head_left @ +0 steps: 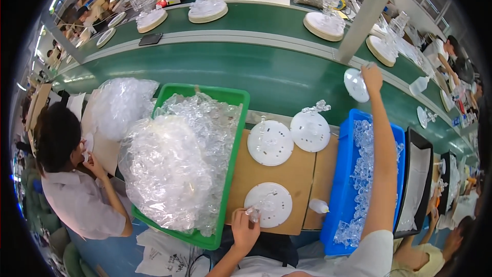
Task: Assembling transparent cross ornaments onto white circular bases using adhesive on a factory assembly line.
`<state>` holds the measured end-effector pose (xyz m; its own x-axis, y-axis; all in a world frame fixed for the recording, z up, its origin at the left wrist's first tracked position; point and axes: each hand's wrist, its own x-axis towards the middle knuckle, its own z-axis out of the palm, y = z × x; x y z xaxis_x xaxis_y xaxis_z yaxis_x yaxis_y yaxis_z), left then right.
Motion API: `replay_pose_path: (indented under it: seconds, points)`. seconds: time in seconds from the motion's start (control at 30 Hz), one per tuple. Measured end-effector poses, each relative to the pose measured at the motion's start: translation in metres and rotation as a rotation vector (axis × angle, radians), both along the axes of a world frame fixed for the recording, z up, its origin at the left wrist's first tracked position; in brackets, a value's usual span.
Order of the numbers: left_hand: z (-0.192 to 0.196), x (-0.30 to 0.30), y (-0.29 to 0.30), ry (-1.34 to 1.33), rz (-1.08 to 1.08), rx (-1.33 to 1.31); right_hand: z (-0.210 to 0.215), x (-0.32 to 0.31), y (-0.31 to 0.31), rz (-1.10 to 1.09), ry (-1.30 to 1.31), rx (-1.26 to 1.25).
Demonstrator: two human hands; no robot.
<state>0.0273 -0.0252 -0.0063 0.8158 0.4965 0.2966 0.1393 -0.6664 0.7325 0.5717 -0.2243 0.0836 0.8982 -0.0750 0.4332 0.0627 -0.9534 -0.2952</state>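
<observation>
My right arm reaches far over the blue bin, and my right hand (372, 78) grips a white disc (355, 85) by its edge above the green belt. Close to my body, my left hand (245, 232) is closed around a clear plastic piece (253, 214) at the rim of another white disc (277, 206), which lies on the brown board (297, 184). Farther up the board lie two more white discs with small holes, a left disc (270, 149) and a right disc (310, 132), each with clear plastic parts on it. A small white bottle (319, 205) lies right of the near disc.
A green crate (241, 123) heaped with clear plastic bags stands on the left, a blue bin (342, 174) of clear parts on the right. Beyond runs a green conveyor belt (230, 72) with a metal rail. A co-worker (77, 184) sits at the left.
</observation>
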Motion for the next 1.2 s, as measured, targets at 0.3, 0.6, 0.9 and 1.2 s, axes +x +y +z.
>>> replay_pose_path:
  seconds: [0.3, 0.6, 0.9, 1.2]
  points:
    - [0.0, -0.002, 0.002, 0.02, 0.053, 0.024, 0.139, -0.204, 0.221, 1.252, 0.168, 0.248]
    - [-0.008, 0.002, 0.005, -0.065, 0.025, 0.006, 0.07, -0.272, 0.326, 1.125, 0.229, -0.192]
    - [-0.009, 0.002, 0.007, -0.056, 0.035, -0.049, 0.108, -0.394, 0.174, 1.021, 0.159, 0.326]
    - [-0.014, 0.0, 0.005, -0.027, -0.041, 0.017, -0.05, -0.501, 0.117, 0.574, 0.304, 0.486]
